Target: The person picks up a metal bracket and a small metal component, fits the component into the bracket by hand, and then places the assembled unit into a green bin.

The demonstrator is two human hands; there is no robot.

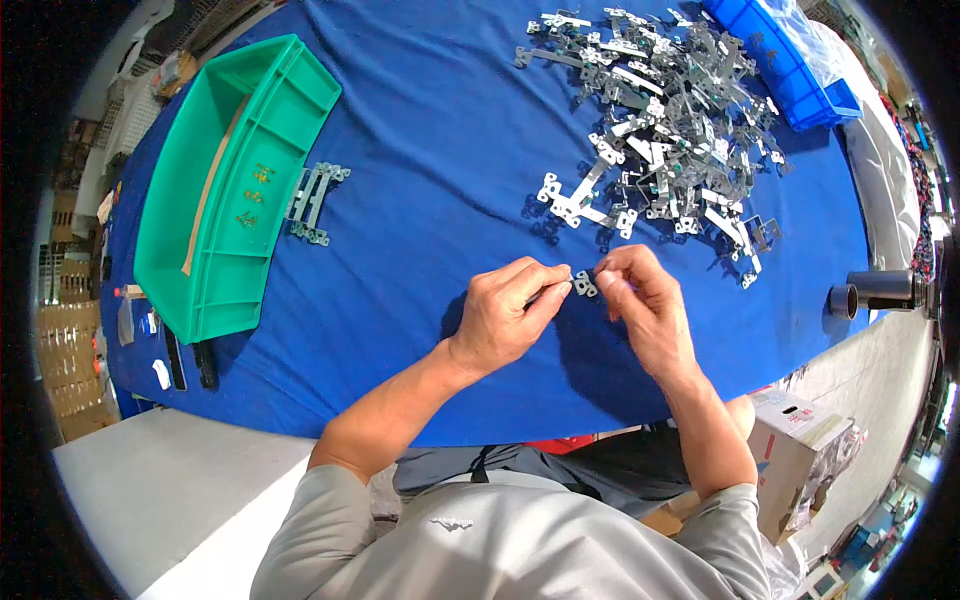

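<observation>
Grey shirt (560, 540) | hands (503, 315) (650, 312) flanking holed metal bracket (585, 285) | creased blue cloth (430, 150)

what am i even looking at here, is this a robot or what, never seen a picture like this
No robot here: these are a person's bare hands. The camera is worn on the head, looking down, and its fisheye lens bends straight edges. The left hand and right hand meet at a small metal piece, apparently held at the fingertips, though which one grips it is unclear. On the blue cloth lie a big pile of metal brackets and, toward the left, a smaller group of brackets beside a green bin. A blue bin sits at the far right.
</observation>
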